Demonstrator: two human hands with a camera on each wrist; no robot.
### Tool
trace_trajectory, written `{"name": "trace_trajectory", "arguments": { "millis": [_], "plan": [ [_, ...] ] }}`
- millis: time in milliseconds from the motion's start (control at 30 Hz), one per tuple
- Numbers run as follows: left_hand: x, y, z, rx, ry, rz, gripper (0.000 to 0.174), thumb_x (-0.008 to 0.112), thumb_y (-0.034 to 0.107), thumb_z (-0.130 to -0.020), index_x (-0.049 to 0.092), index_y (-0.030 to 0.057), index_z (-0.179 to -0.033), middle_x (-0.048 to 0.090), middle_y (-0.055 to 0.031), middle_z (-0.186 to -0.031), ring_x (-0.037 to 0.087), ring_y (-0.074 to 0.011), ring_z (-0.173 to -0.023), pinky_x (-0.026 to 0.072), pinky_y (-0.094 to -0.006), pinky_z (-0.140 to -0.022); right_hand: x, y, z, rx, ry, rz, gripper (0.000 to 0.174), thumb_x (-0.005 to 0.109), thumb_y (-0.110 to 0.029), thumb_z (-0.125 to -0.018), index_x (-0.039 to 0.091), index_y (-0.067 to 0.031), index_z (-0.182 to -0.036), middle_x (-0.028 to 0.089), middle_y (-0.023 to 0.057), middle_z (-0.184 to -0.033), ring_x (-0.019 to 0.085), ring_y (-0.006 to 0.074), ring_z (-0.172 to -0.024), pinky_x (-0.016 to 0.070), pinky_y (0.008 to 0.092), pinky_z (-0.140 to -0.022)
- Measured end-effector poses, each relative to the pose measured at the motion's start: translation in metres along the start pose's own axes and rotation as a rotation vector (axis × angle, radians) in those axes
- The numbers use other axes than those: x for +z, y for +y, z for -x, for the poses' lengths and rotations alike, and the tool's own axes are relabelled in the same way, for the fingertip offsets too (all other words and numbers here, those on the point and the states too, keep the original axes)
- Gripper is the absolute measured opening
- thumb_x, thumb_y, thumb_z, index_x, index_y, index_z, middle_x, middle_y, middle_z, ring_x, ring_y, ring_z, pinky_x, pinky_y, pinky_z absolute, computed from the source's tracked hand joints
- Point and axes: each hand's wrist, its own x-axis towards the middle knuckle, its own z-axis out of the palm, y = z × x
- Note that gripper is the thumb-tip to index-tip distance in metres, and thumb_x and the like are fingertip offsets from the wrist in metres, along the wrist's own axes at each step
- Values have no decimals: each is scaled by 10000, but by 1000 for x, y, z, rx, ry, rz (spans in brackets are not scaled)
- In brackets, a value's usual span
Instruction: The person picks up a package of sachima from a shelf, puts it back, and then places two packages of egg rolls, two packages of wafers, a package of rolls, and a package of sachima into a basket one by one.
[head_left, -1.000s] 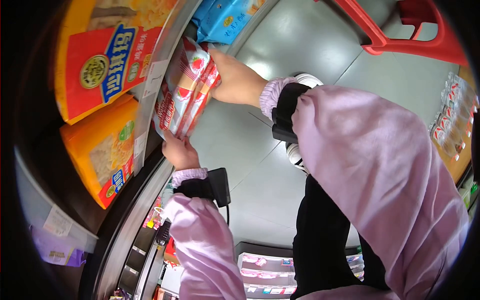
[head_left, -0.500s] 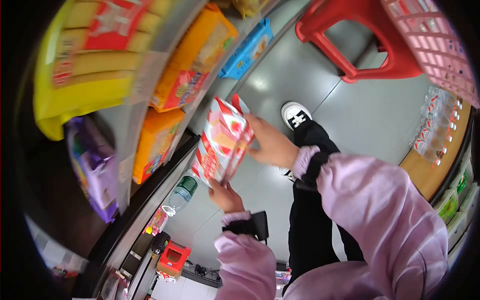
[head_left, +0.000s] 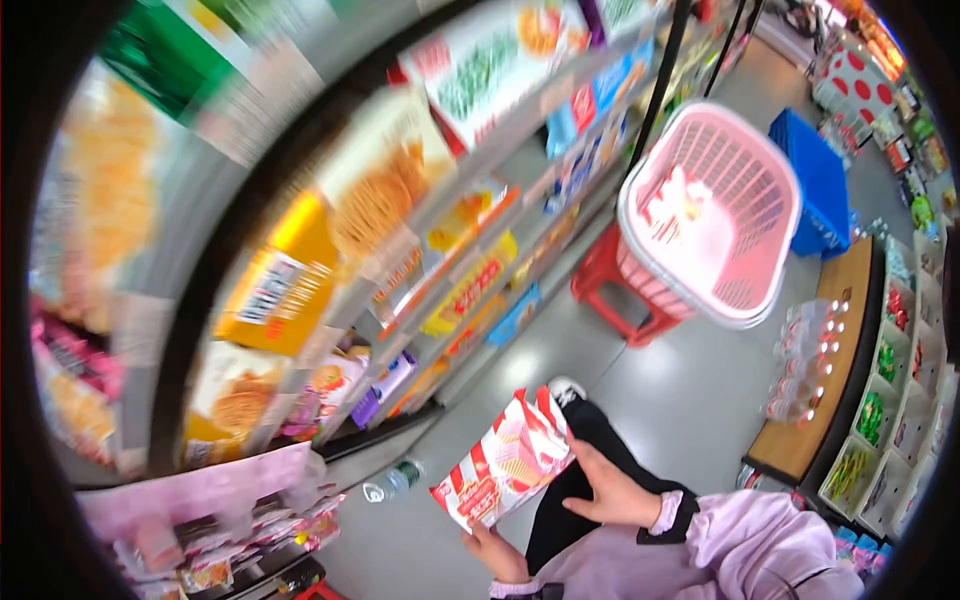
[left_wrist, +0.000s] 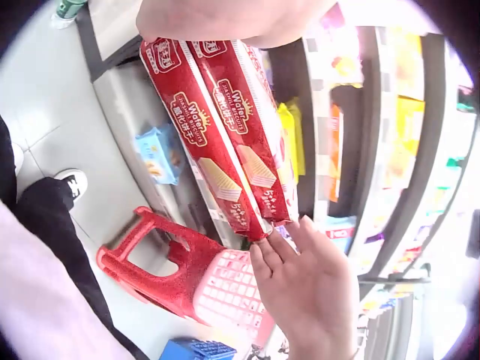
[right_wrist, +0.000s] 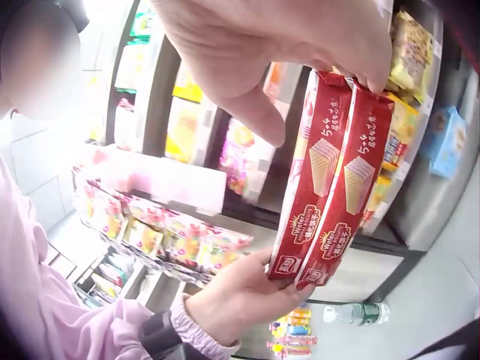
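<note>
Shelf (head_left: 440,195): left and above, lined with snack packs, well apart from both hands.

Bottle (head_left: 400,480): clear plastic, green label, lying on the floor, left of the left hand.

Left hand (head_left: 497,553): at the packs' lower left end, pinching it between thumb and fingers, by the look of it.

Wafer packs (head_left: 510,455): two, red and white, lying flat against each other, held up between the hands. Long axis slants from the left hand, lower left, up to the right and away from the body.

Right hand (head_left: 617,490): at the opposite end; fingers fairly straight and touching it, thumb spread off the wrapper. Judged the lighter hold of the two.

Stool (head_left: 600,260): red, beyond the packs, beneath the basket.

Basket (head_left: 765,200): pink, apparently seated on the stool, some contents inside, too blurred to name. The packs' axis, prolonged past their right end, runs roughly towards it. Right hand nearer to it, left hand farther; in judgement, the governing relation for any move that way.
</note>
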Motion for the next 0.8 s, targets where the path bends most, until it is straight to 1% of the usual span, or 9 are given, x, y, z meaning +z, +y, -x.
{"name": "trace_trajectory", "arguments": {
  "millis": [100,200,267,400,467,533,667,767,800],
  "plan": [
    [-5,41,14,89,-140,102,282,426,228,-925,434,-4,-1086,540,-92,-1028,512,-152,-923,388,-292,-808,-7,-58,28,-37,46,31,840,677,-144,-679,172,55,-1319,300,262,-1298,305,374,-1227,259,353,-1024],
    [11,74,42,157,-272,110,277,440,234,-921,451,11,-1083,555,-78,-1031,518,-141,-938,385,-289,-825,-34,-84,56,-149,148,89,867,680,-154,-679,153,43,-1339,309,256,-1294,301,362,-1234,259,356,-1022],
    [26,86,51,176,-360,108,263,427,224,-927,460,9,-1075,557,-77,-1020,518,-133,-929,388,-273,-826,-54,-93,72,-137,210,97,884,688,-176,-683,147,31,-1351,275,242,-1337,285,350,-1252,241,371,-1031],
    [76,113,84,205,-528,51,256,417,222,-934,478,12,-1067,554,-60,-1004,504,-113,-905,384,-264,-822,-108,-116,100,-89,319,-12,922,711,-138,-671,122,7,-1366,229,203,-1385,222,284,-1298,217,360,-1043],
    [106,128,104,285,-628,5,272,410,234,-938,484,5,-1064,547,-53,-996,477,-95,-905,371,-251,-819,-136,-119,111,-71,378,-81,930,696,-49,-665,109,-44,-1386,217,153,-1407,219,249,-1302,229,355,-1040],
    [142,136,123,305,-659,-13,282,406,234,-937,492,-21,-1022,557,-85,-939,493,-139,-867,386,-284,-796,-171,-115,114,-81,426,-89,927,678,0,-660,107,-50,-1389,217,135,-1411,216,229,-1305,213,353,-1047],
    [228,136,147,368,-781,-107,263,402,202,-925,492,-34,-1001,550,-158,-942,520,-223,-864,406,-328,-769,-251,-107,101,-43,501,-144,923,662,31,-656,106,-46,-1388,204,132,-1418,197,218,-1314,182,352,-1058],
    [307,100,148,386,-794,-174,273,411,213,-916,502,-30,-1001,542,-192,-950,507,-315,-911,386,-368,-810,-322,-87,80,48,479,-160,909,653,20,-678,90,-44,-1388,165,143,-1430,173,231,-1322,156,355,-1065],
    [331,97,151,342,-794,-200,286,424,224,-909,509,-34,-996,541,-197,-966,497,-318,-934,375,-373,-827,-346,-79,71,80,453,-166,905,656,7,-685,87,-40,-1387,160,144,-1431,170,234,-1323,153,356,-1066]
  ]
}}
